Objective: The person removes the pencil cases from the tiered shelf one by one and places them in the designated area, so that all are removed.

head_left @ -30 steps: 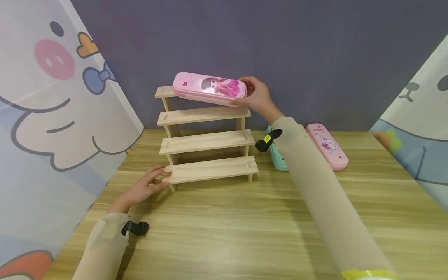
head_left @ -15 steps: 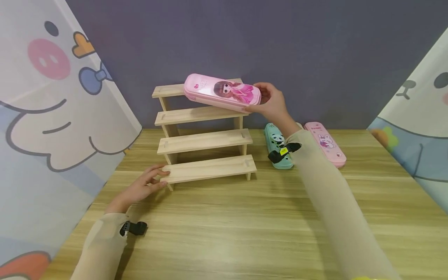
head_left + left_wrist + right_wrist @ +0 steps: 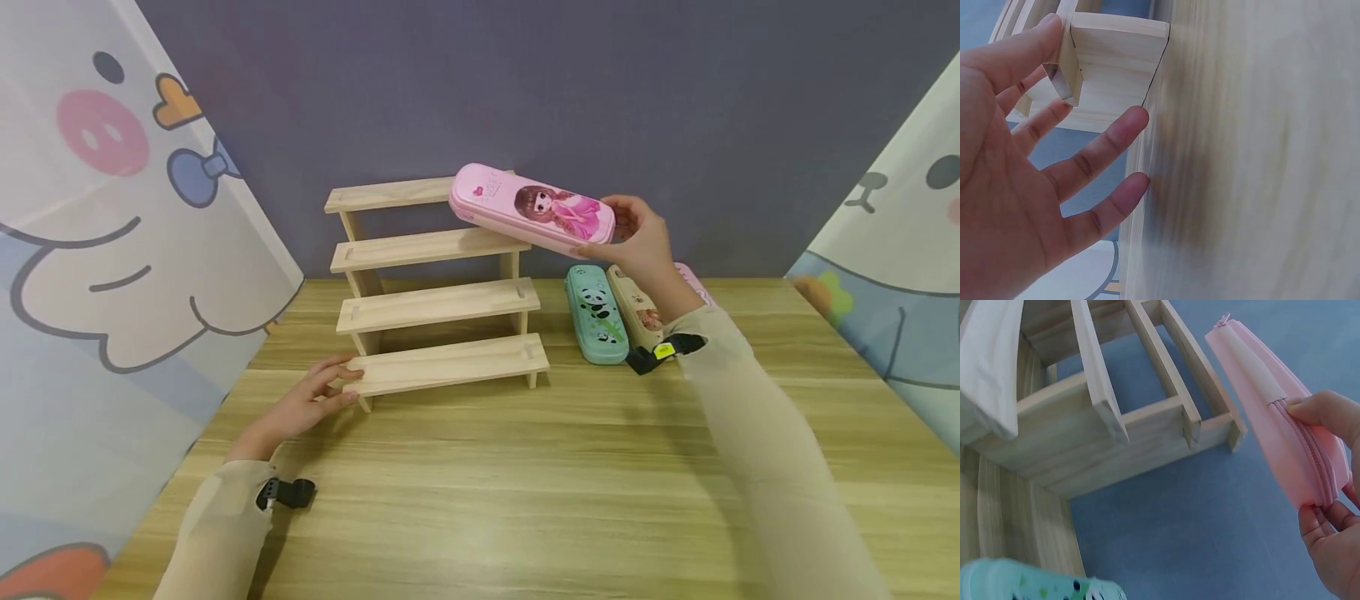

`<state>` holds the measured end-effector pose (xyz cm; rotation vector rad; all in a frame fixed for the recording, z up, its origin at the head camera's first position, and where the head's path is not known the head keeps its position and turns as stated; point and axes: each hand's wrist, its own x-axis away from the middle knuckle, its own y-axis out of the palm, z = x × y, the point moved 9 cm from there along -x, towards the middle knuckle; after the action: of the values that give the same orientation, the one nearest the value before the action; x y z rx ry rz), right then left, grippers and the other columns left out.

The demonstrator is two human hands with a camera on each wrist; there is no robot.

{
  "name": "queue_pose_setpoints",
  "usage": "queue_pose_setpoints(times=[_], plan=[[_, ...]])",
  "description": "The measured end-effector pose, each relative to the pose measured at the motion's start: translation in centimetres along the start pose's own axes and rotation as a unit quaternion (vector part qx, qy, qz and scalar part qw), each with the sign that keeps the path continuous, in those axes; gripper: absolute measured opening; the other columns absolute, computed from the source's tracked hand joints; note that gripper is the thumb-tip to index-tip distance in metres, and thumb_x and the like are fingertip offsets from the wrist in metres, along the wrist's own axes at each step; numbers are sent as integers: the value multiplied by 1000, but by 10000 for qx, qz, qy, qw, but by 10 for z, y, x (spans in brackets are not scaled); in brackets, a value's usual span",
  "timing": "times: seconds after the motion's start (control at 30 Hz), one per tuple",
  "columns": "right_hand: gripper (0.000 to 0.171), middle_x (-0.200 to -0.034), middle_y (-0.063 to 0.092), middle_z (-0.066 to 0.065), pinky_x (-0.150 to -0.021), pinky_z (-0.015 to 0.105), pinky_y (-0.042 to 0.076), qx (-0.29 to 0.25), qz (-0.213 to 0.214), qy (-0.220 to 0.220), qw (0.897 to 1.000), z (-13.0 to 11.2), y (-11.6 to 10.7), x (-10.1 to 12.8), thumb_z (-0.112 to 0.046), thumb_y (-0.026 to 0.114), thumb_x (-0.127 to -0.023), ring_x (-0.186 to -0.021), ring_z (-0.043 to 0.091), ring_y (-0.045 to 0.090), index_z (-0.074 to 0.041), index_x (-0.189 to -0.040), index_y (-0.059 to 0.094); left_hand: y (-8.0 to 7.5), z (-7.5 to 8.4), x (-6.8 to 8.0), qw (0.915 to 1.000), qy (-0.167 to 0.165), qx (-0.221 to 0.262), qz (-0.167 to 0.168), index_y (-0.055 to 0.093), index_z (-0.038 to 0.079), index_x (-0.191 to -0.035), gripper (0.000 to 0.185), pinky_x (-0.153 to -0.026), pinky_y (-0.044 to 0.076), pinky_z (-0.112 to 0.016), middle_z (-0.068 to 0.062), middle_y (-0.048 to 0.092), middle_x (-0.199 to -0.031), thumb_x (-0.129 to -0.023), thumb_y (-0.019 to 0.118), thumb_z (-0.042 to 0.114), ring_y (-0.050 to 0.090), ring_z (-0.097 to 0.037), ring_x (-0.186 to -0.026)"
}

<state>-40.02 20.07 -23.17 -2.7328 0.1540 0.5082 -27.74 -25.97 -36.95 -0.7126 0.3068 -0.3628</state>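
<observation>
My right hand (image 3: 641,242) grips the right end of a pink zipped pencil case (image 3: 532,210) with a doll picture on its lid. The case is in the air, tilted, in front of the right part of the top step. In the right wrist view, the thumb presses the case's zipped side (image 3: 1307,444). At the left end of the lowest step of a four-tier wooden rack (image 3: 442,367), my left hand (image 3: 307,400) holds the board's end between thumb and fingers. Its ring and little fingers (image 3: 1110,200) are extended beside the tabletop in the left wrist view.
Right of the rack, a green panda pencil case (image 3: 597,312) lies on the wooden table (image 3: 465,500). Beside it are a beige case (image 3: 633,304) and another pink case (image 3: 693,283), partly hidden by the right arm. A dark wall (image 3: 675,108) stands behind the rack.
My right hand has moved the doll pencil case rightward and slightly down from over the top step, uncovering more of that step. The left hand stays at the lowest step.
</observation>
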Motion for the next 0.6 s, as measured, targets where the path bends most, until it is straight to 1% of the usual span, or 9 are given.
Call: queue_pose_setpoints(times=[0.1,0.2,0.33,0.43,0.6], plan=[[73,-124,57,4,-88,23,46,51,56,6,10000,4,-13,5,-16,91,-74,-101,14,53,-10,-137,53,-1,3,-1,9999,136,-76,46,60,-4,-126,30,-82,45,-31,-32,31,-148,-97,62,2,50,-29,-104],[71,-121,57,0,-85,19,45,3,109,-128,9999,7,-25,10,-13,90,-74,-99,12,53,-9,-135,53,-2,4,0,9998,185,-92,80,60,-4,-126,30,-83,45,-31,-32,31,-148,-97,62,1,48,-30,-108],[67,-115,58,-5,-83,16,45,-38,270,-263,9993,13,-43,16,-10,89,-75,-97,10,54,-10,-132,55,-2,3,1,10000,-10,-56,27,59,-3,-129,32,-84,44,-34,-30,28,-151,-98,61,4,50,-32,-106],[63,-113,57,-8,-83,14,45,72,407,-178,9990,22,-55,24,-11,89,-76,-96,8,54,-12,-130,56,-2,2,1,9999,-153,-56,-47,57,-3,-132,34,-84,44,-37,-29,27,-152,-99,61,6,52,-32,-103],[60,-112,56,-11,-82,11,45,175,559,121,9982,36,-73,36,-14,88,-78,-96,6,54,-17,-129,57,0,2,2,9998,-159,-42,-80,57,-3,-132,34,-85,45,-39,-29,26,-152,-100,60,7,53,-32,-103]])
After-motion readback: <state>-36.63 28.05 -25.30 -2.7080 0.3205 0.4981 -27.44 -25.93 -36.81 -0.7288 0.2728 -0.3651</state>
